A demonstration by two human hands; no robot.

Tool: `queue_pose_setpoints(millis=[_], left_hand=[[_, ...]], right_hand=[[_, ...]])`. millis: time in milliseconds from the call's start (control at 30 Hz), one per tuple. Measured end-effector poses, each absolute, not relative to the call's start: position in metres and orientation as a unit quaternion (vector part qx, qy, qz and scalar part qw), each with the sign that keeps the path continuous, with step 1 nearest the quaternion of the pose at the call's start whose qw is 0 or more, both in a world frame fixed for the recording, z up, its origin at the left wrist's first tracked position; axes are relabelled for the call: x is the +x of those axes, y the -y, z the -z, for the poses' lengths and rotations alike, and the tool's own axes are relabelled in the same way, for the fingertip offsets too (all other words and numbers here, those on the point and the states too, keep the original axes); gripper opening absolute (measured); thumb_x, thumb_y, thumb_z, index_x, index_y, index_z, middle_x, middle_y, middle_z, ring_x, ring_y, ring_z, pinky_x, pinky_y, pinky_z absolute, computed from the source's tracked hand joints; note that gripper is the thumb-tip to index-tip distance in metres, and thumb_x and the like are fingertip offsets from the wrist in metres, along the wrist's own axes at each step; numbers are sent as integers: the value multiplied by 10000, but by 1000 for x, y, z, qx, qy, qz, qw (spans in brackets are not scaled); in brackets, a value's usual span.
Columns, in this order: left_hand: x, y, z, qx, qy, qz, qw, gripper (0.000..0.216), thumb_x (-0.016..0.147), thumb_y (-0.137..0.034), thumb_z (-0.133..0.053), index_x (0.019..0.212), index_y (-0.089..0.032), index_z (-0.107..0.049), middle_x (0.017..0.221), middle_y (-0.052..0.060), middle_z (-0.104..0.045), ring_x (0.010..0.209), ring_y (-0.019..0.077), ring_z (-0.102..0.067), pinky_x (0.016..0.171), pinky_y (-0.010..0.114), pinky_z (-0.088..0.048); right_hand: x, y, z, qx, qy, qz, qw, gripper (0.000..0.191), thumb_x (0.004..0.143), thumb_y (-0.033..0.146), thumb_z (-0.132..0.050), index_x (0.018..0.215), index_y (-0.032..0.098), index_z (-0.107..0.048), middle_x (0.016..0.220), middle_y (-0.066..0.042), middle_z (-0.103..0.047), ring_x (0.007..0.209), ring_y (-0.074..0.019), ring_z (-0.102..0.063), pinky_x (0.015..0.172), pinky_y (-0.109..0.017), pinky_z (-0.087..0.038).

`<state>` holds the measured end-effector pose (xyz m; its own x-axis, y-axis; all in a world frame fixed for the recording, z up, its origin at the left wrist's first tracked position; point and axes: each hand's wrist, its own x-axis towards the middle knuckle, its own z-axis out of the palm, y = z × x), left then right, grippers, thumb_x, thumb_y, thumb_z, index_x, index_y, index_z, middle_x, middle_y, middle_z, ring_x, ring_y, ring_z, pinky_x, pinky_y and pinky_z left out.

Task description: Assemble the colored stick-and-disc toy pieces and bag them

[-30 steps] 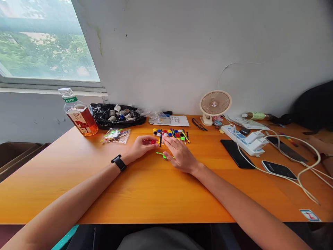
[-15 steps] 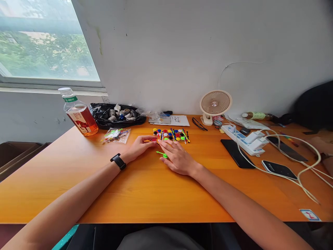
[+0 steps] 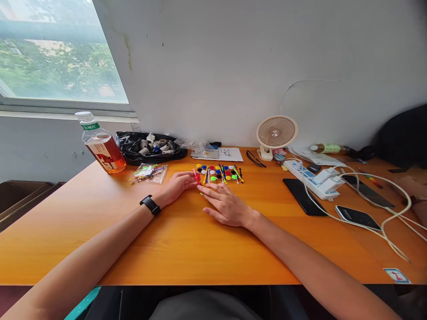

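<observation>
Near the left end of a grid of colourful plastic pieces, my left hand [image 3: 178,186] wears a black watch and has its fingertips closed at a small pink plastic arrow [image 3: 196,177]. My right hand [image 3: 228,205] lies low over the table with fingers stretched out, the fingertips close to those of my left. Only a tip of a green plastic arrow [image 3: 201,194] shows beside the right fingers; the remainder is hidden beneath that hand. Just beyond both hands, round discs [image 3: 213,178] in several colours stand in rows, with thin coloured sticks [image 3: 223,172] between them.
A clear bag of coloured pieces [image 3: 149,173] lies left of my hands, by a tilted-looking drink bottle [image 3: 106,153] and a black plastic bag [image 3: 125,149]. Behind are papers [image 3: 233,154] and a small fan [image 3: 276,132]. A power strip [image 3: 308,178], phones and cables occupy the right.
My left hand has shifted slightly, and the pink arrow now shows plainly at its fingertips. My right hand has slid a little left and now covers most of the green arrow.
</observation>
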<state>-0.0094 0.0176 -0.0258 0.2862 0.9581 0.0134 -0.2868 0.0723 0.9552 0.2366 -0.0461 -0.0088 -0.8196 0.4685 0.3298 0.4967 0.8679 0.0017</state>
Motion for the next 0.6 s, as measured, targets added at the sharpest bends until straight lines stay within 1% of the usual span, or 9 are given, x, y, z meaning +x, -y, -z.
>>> queue_pose_setpoints(millis=[67,133,233,333,367,433,500,533,600], left_hand=[[-9,-17,25,483,-357,-481,639,312,768,-328,-880,999,-129,-810,1115,125,-787,969,203,-728,970,361,-576],[-9,-16,25,499,-365,-471,629,363,767,-377,-909,1017,-133,-808,1095,110,-783,962,192,-716,963,352,-573],[-9,-15,25,509,-371,-473,616,429,744,-423,-934,1026,-128,-800,1024,91,-773,927,181,-702,948,346,-573],[-10,-15,25,495,-374,-497,606,435,722,-436,-949,975,-124,-783,996,77,-759,906,164,-692,931,320,-567],[-10,-15,25,489,-375,-504,606,432,718,-439,-951,959,-127,-775,997,72,-757,905,160,-691,926,310,-565],[-10,-16,25,483,-373,-507,608,424,726,-449,-944,946,-134,-764,992,61,-753,902,153,-691,913,296,-561],[-10,-16,26,495,-371,-498,608,407,755,-460,-923,944,-140,-756,960,51,-746,889,153,-691,900,296,-560],[-10,-16,26,506,-369,-491,605,396,774,-466,-908,940,-141,-753,937,47,-742,880,155,-691,894,300,-560],[-10,-15,26,529,-367,-478,597,381,806,-483,-878,919,-144,-747,894,47,-737,857,165,-693,865,308,-561]], right_hand=[[237,46,8,-251,955,40,156,542,1127,430,-428,1562,119,-517,1672,-162,-454,1506,-346,-427,1189,-558,-395],[237,46,8,-250,956,37,151,560,1125,433,-434,1571,100,-495,1668,-171,-458,1495,-343,-435,1182,-550,-402],[236,47,8,-249,955,37,158,555,1106,410,-488,1576,115,-486,1662,-170,-466,1482,-343,-444,1176,-547,-409],[236,47,8,-264,947,39,181,449,1082,348,-530,1489,163,-572,1672,-153,-449,1471,-337,-453,1169,-534,-418],[236,47,8,-270,944,36,188,394,1079,321,-530,1438,180,-609,1655,-148,-469,1455,-331,-470,1158,-524,-427],[237,44,10,-280,940,21,192,305,1073,269,-522,1336,200,-660,1534,-145,-587,1363,-308,-550,1103,-484,-461],[239,41,12,-288,940,2,185,255,1054,209,-518,1248,194,-683,1311,-129,-709,1198,-276,-636,1012,-423,-490],[240,39,13,-295,939,-4,179,235,1034,178,-522,1199,189,-690,1204,-114,-737,1113,-263,-657,963,-397,-492],[243,37,12,-321,932,0,166,200,977,127,-538,1094,189,-689,1057,-90,-748,988,-249,-662,877,-367,-472]])
